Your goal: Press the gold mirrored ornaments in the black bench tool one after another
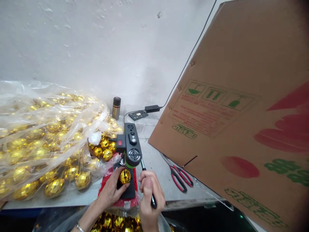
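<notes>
My left hand (pixel 112 190) is closed around a gold mirrored ball (pixel 125 176), thumb at its lower right side and fingers at its upper left. The ball sits under the head of a small black bench drill press (pixel 132 141), above its dark base. My right hand (pixel 151 190) is wrapped round the press's lever (pixel 153 202), whose black grip end sticks out below the fist. Where the drill's tip meets the ball is too small to make out clearly.
Clear plastic bags of gold balls (pixel 55 187) cover the left side; more balls (pixel 118 222) lie below the table edge. A large cardboard box (pixel 231 96) leans at right, near red-and-black scissors (pixel 180 177). Behind stand a tumbler (pixel 116 109), a phone (pixel 138 115) and a power adapter (pixel 152 108).
</notes>
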A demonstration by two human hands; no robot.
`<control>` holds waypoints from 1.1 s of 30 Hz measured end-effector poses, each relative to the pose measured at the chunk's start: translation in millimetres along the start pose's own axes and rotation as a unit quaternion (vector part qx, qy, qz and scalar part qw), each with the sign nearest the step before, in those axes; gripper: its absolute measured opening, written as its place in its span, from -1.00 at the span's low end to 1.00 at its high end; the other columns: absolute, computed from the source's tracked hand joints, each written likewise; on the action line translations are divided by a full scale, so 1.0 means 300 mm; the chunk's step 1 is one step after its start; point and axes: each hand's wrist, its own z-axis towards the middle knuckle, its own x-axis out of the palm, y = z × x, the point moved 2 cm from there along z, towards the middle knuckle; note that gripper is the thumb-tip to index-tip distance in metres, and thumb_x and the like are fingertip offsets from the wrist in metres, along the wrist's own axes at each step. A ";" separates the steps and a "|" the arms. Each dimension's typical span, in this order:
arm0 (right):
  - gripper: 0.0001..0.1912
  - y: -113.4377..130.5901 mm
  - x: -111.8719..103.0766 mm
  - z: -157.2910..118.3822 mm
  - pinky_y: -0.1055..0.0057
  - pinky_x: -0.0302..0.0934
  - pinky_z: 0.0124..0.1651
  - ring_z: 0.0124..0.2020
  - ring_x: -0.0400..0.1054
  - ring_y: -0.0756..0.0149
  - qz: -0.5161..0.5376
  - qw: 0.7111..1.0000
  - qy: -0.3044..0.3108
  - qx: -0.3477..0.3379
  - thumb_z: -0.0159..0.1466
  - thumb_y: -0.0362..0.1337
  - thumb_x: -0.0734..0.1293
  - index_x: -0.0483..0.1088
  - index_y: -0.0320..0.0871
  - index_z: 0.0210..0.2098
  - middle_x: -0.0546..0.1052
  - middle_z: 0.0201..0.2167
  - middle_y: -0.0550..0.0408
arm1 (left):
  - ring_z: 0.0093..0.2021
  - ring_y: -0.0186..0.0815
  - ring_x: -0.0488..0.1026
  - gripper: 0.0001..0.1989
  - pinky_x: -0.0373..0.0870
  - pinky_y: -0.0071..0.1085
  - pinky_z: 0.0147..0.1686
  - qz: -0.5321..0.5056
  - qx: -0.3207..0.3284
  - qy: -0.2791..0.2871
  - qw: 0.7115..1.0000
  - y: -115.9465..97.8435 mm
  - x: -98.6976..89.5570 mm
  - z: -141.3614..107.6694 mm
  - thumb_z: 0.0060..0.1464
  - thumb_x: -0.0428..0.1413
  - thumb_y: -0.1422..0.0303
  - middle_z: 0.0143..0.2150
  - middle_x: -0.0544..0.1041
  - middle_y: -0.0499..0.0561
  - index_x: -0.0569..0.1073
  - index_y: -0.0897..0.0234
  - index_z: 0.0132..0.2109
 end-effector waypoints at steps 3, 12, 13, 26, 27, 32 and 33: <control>-0.65 -0.049 0.011 -0.057 0.40 0.23 -0.36 -0.43 0.37 0.36 -0.007 0.999 -0.023 -0.032 0.53 -0.40 0.13 0.31 -0.08 -0.39 0.40 -0.47 0.17 | 0.23 0.07 0.60 -0.46 0.56 0.06 0.24 -0.002 -0.003 0.000 1.000 -0.010 -0.002 0.004 0.24 0.22 0.19 0.25 0.62 0.26 0.43 0.21 0.31; -0.64 -0.120 0.024 -0.120 0.37 0.23 -0.30 -0.44 0.35 0.36 -0.005 0.998 -0.051 -0.034 0.55 -0.30 0.13 0.31 -0.07 -0.40 0.42 -0.46 0.18 | 0.21 0.07 0.61 -0.46 0.58 0.06 0.22 -0.001 -0.011 0.013 1.000 -0.025 -0.009 0.005 0.23 0.23 0.22 0.24 0.63 0.26 0.44 0.20 0.31; -0.64 -0.121 0.024 -0.120 0.38 0.23 -0.29 -0.43 0.35 0.36 -0.003 0.998 -0.049 -0.033 0.55 -0.30 0.13 0.31 -0.07 -0.39 0.43 -0.45 0.19 | 0.21 0.06 0.62 -0.46 0.58 0.05 0.22 0.000 -0.009 0.011 1.000 -0.026 -0.008 0.005 0.23 0.23 0.22 0.24 0.63 0.25 0.44 0.20 0.32; -0.63 -0.117 0.028 -0.111 0.35 0.29 -0.22 -0.46 0.34 0.36 -0.022 0.997 -0.063 -0.044 0.54 -0.31 0.12 0.28 -0.07 -0.42 0.43 -0.47 0.21 | 0.22 0.09 0.61 -0.45 0.58 0.08 0.22 -0.001 -0.009 0.000 1.000 -0.012 0.004 0.004 0.21 0.25 0.22 0.24 0.62 0.27 0.44 0.20 0.30; -0.63 -0.117 0.028 -0.111 0.34 0.29 -0.21 -0.46 0.35 0.36 -0.019 0.997 -0.063 -0.044 0.54 -0.31 0.12 0.28 -0.06 -0.42 0.43 -0.47 0.21 | 0.22 0.08 0.61 -0.45 0.58 0.08 0.22 -0.002 -0.011 0.000 1.000 -0.011 0.004 0.004 0.21 0.25 0.21 0.24 0.62 0.27 0.43 0.20 0.30; -0.63 -0.118 0.027 -0.109 0.35 0.28 -0.22 -0.45 0.34 0.36 -0.013 0.997 -0.063 -0.048 0.55 -0.31 0.12 0.29 -0.06 -0.41 0.43 -0.47 0.21 | 0.22 0.08 0.60 -0.44 0.56 0.08 0.23 -0.008 -0.009 -0.004 1.000 -0.005 0.009 0.005 0.20 0.25 0.21 0.25 0.62 0.27 0.44 0.20 0.30; -0.63 -0.119 0.026 -0.109 0.35 0.28 -0.22 -0.45 0.34 0.36 -0.013 0.997 -0.064 -0.048 0.55 -0.30 0.12 0.28 -0.06 -0.41 0.43 -0.47 0.21 | 0.22 0.08 0.60 -0.44 0.56 0.08 0.23 -0.010 -0.008 -0.004 1.000 -0.003 0.010 0.005 0.19 0.25 0.22 0.25 0.62 0.27 0.44 0.20 0.30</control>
